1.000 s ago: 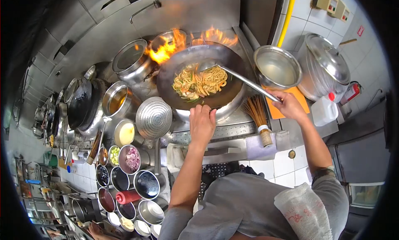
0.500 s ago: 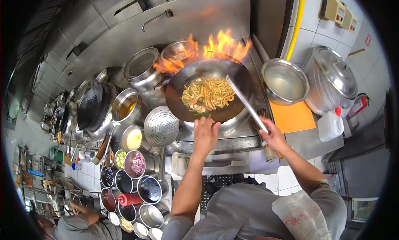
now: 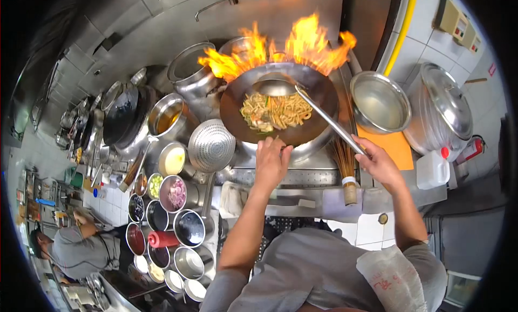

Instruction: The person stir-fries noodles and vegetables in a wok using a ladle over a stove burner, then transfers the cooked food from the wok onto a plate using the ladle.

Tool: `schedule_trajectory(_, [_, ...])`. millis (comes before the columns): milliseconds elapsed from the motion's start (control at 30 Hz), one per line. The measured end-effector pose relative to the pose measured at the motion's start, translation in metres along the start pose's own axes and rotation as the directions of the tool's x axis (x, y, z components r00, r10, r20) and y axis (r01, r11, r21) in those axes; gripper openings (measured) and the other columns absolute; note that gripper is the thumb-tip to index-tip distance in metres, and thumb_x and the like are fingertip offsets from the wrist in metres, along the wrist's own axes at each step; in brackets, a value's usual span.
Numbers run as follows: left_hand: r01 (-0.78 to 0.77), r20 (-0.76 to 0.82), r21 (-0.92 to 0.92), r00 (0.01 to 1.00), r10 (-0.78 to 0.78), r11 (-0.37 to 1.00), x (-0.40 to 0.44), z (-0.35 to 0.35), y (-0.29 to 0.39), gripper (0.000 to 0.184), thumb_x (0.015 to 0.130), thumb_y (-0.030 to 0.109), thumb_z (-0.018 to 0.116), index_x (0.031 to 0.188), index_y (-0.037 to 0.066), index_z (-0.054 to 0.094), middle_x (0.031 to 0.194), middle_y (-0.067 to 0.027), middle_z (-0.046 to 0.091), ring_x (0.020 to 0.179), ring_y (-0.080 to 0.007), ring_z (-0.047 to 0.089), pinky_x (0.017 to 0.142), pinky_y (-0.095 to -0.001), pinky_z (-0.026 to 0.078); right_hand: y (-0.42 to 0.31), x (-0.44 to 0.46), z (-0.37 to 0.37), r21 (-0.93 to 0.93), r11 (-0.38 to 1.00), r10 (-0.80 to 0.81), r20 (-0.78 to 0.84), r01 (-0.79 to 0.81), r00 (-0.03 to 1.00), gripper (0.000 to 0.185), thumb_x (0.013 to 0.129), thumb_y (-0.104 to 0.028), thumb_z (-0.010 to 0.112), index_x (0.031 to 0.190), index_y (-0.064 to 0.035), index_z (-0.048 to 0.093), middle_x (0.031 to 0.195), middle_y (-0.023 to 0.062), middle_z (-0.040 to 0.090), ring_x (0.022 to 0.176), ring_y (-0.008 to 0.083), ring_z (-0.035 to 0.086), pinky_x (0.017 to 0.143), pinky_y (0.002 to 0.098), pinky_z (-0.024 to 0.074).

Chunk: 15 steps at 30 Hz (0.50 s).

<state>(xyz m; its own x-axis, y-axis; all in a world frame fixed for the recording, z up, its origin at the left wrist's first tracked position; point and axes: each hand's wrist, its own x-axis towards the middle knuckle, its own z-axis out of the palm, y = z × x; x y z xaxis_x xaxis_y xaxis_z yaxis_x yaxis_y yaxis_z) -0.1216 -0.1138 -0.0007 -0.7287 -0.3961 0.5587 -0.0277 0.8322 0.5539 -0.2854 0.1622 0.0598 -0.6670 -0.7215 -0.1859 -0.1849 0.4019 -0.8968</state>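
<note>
A dark wok (image 3: 234, 104) sits on the burner, with brown noodles (image 3: 283, 111) mixed with bits of vegetable and meat inside. At its near edge my left hand (image 3: 272, 161) is closed on the wok; whether it grips a handle or the rim is hidden. Closed round the long metal handle of a ladle (image 3: 332, 120), my right hand (image 3: 379, 160) is off to the right of the wok. The ladle's bowl is in the far part of the wok, just beyond the noodles. Tall flames (image 3: 318, 42) rise behind the wok's far rim.
To the left stand a perforated strainer (image 3: 211, 144), a pot of brown liquid (image 3: 164, 117) and several ingredient containers (image 3: 190, 228). On the right are a metal bowl (image 3: 380, 102), a lidded pot (image 3: 445, 101) and a bamboo brush (image 3: 348, 177). Another person (image 3: 81, 247) works at far left.
The ladle bowl now shows at the far side of the wok, beyond the noodles. Behind the wok the flames have grown taller and wider. The view has shifted slightly.
</note>
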Motion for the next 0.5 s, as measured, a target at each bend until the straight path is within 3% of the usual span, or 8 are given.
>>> schedule_trajectory(33, [0.001,0.019,0.021,1.0,-0.001,1.0,0.0,0.002,-0.003,0.015,0.09,0.015,0.072,0.093,0.003,0.063,0.093,-0.0169,0.059,0.089,-0.0401,0.053,0.078,-0.0497,0.043,-0.009,-0.006,-0.007,-0.116,0.993,0.026,0.074,-0.018,0.997,0.054,0.101,-0.011,0.062,0.153,-0.0134,0.048,0.09,0.0001,0.058,0.075,0.0115,0.051,0.073,0.0274,0.0482])
schedule_trajectory(167, [0.011,0.003,0.014,1.0,-0.011,1.0,-0.002,0.002,0.0,0.016,0.09,0.015,0.073,0.094,0.003,0.064,0.094,-0.0172,0.059,0.09,-0.0404,0.053,0.079,-0.0501,0.044,-0.028,-0.016,-0.019,-0.2,0.979,0.099,0.286,-0.042,0.953,0.051,0.102,-0.013,0.061,0.151,-0.0167,0.05,0.084,-0.0004,0.056,0.076,0.0089,0.05,0.071,0.0282,0.0474])
schedule_trajectory(267, [0.024,0.01,0.035,1.0,-0.025,0.999,-0.002,0.002,0.001,0.017,0.09,0.015,0.073,0.094,0.002,0.064,0.094,-0.0172,0.059,0.09,-0.0404,0.053,0.08,-0.0501,0.044,-0.056,-0.01,-0.019,-0.304,0.917,0.351,0.312,-0.257,0.883,0.048,0.102,-0.015,0.061,0.149,-0.0174,0.051,0.088,0.0051,0.063,0.078,0.0161,0.059,0.074,0.0341,0.0498])
schedule_trajectory(367, [0.03,0.018,0.049,0.999,-0.031,0.998,-0.001,0.002,0.004,0.017,0.09,0.015,0.074,0.094,0.002,0.064,0.093,-0.0173,0.059,0.089,-0.0402,0.053,0.08,-0.0499,0.044,-0.033,0.014,-0.012,-0.524,0.85,0.081,0.236,0.057,0.968,0.046,0.102,-0.017,0.06,0.147,-0.0174,0.052,0.099,0.0141,0.071,0.088,0.031,0.068,0.08,0.0422,0.052])
schedule_trajectory(467, [0.033,0.026,0.06,0.999,-0.034,0.998,-0.002,0.002,0.002,0.018,0.089,0.015,0.074,0.094,0.002,0.064,0.093,-0.0174,0.059,0.089,-0.04,0.053,0.08,-0.0496,0.044,-0.017,0.048,-0.012,-0.577,0.748,-0.254,0.207,0.328,0.945,0.048,0.1,-0.017,0.062,0.147,-0.0185,0.052,0.108,0.0205,0.072,0.098,0.0414,0.068,0.086,0.0476,0.0525])
schedule_trajectory(500, [0.024,0.026,0.061,0.999,-0.026,0.998,-0.002,0.002,0.001,0.018,0.089,0.015,0.074,0.094,0.002,0.064,0.093,-0.0175,0.059,0.089,-0.0399,0.053,0.08,-0.0495,0.044,-0.044,0.047,-0.006,-0.598,0.769,-0.163,0.16,0.227,0.974,0.048,0.099,-0.017,0.062,0.146,-0.0193,0.055,0.111,0.0214,0.072,0.101,0.0408,0.069,0.088,0.0483,0.0538])
